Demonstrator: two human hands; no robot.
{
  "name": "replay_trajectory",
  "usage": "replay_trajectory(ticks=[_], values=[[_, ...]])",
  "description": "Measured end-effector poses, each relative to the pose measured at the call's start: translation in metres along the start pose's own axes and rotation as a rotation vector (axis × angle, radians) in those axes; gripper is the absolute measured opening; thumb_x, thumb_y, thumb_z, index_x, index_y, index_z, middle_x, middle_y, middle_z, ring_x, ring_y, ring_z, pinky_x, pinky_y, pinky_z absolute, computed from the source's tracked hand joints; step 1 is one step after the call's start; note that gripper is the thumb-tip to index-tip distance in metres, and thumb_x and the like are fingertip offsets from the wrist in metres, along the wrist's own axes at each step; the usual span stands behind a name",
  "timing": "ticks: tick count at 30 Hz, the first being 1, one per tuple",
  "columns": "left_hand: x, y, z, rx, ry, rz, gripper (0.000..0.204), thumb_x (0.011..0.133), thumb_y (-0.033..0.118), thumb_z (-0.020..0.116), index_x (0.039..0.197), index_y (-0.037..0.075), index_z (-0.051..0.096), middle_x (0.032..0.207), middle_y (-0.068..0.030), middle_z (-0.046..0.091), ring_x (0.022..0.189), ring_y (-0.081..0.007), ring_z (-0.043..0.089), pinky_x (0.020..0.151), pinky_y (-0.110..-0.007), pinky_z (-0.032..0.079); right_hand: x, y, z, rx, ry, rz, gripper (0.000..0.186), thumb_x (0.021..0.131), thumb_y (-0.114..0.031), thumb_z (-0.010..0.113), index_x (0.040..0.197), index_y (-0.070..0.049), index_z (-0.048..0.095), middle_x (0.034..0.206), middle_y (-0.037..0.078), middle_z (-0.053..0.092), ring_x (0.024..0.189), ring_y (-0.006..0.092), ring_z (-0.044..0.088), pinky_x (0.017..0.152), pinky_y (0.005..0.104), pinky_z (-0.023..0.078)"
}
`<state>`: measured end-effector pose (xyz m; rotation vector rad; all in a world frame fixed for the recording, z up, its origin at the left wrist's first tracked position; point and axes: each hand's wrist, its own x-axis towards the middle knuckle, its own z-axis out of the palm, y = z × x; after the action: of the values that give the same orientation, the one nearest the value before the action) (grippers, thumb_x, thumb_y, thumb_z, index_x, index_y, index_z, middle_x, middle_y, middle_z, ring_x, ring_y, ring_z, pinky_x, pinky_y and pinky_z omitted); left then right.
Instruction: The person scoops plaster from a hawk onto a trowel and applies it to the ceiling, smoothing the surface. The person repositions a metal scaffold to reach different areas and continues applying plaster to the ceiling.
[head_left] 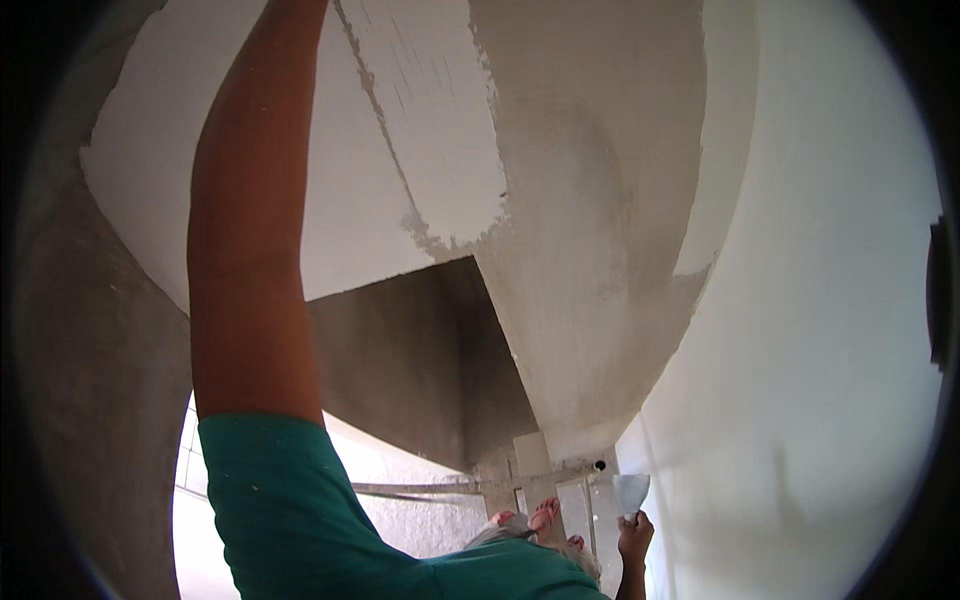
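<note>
My left arm (250, 230), in a green sleeve (285, 500), stretches up past the top edge, so its hand is out of sight. Behind that arm, a white coat of filler (400, 130) with a ragged edge covers part of the wall. Low on the right, my right hand (634, 535) is closed round the handle of a putty knife (631, 492). The knife's broad, pale blade points upward, close to the white wall on the right and apart from the coated surface.
Bare grey plaster (570, 180) runs beside the white coat. Beneath it lies a dark recess (410, 350) with a straight upper edge. A smooth white wall (830, 330) rises on the right. My sandalled foot (545, 515) shows below, near long narrow bars (415, 489).
</note>
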<state>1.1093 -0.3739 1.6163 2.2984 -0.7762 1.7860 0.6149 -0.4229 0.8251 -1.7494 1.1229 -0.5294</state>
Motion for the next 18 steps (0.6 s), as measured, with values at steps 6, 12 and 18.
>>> replay_trajectory(ticks=[6, 12, 18], values=[[-0.093, 0.013, 0.029, 0.132, -0.137, 0.066, 0.056, 0.083, 0.000, 0.056, 0.137, 0.014, 0.053, 0.134, -0.0130, 0.058, 0.120, -0.0370, 0.056, 0.103, -0.061, 0.038, -0.004, 0.001, -0.013, -0.025, -0.043, 0.005, 0.015, 0.078, -0.009, 0.069, 0.084, 0.001, 0.060, 0.067, 0.015, 0.061, 0.060, 0.0251, 0.057, 0.059, 0.0373, 0.045], [-0.287, 0.025, 0.107, 0.097, -0.012, 0.174, 0.075, 0.073, 0.009, 0.068, 0.142, 0.033, 0.048, 0.144, 0.0008, 0.048, 0.124, -0.0341, 0.048, 0.103, -0.065, 0.034, -0.007, 0.010, -0.032, -0.005, -0.049, -0.008, 0.017, 0.080, -0.013, 0.068, 0.083, 0.001, 0.060, 0.063, 0.008, 0.056, 0.056, 0.0187, 0.050, 0.056, 0.0348, 0.041], [-0.462, 0.058, 0.152, -0.060, -0.225, 0.104, 0.068, 0.074, 0.005, 0.067, 0.137, 0.030, 0.055, 0.142, -0.0026, 0.049, 0.131, -0.0415, 0.040, 0.103, -0.069, 0.028, -0.011, 0.027, -0.052, -0.071, -0.077, 0.049, 0.019, 0.080, -0.010, 0.070, 0.091, 0.002, 0.061, 0.071, 0.015, 0.063, 0.061, 0.0265, 0.057, 0.061, 0.0376, 0.046]])
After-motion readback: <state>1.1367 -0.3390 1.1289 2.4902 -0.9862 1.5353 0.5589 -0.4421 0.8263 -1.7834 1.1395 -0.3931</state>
